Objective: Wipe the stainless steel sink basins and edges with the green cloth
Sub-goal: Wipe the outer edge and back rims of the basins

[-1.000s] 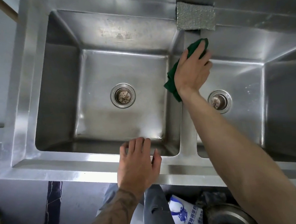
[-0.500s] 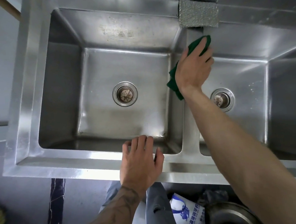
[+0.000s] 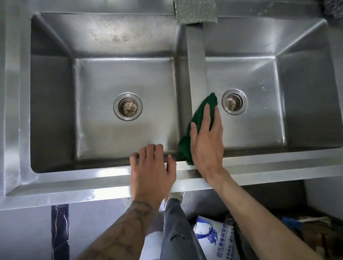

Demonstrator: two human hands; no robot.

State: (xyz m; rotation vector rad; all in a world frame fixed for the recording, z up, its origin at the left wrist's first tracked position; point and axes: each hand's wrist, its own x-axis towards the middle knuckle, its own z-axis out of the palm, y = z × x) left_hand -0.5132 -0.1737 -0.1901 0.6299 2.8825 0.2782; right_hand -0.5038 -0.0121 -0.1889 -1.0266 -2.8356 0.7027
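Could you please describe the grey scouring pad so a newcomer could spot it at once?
Take the double steel sink and follow the divider between its basins to the back rim. The scouring pad lies there. It is a flat, speckled grey rectangle, unlike the round wire scourer in the back right corner.

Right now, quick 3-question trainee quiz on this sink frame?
1. True or false: the right hand presses the green cloth onto the central divider.
2. The left hand rests on: A) the front rim B) a drain C) a basin floor.
3. Fill in: the grey sponge sits at the divider's ___ end.
Key: 1 true; 2 A; 3 back.
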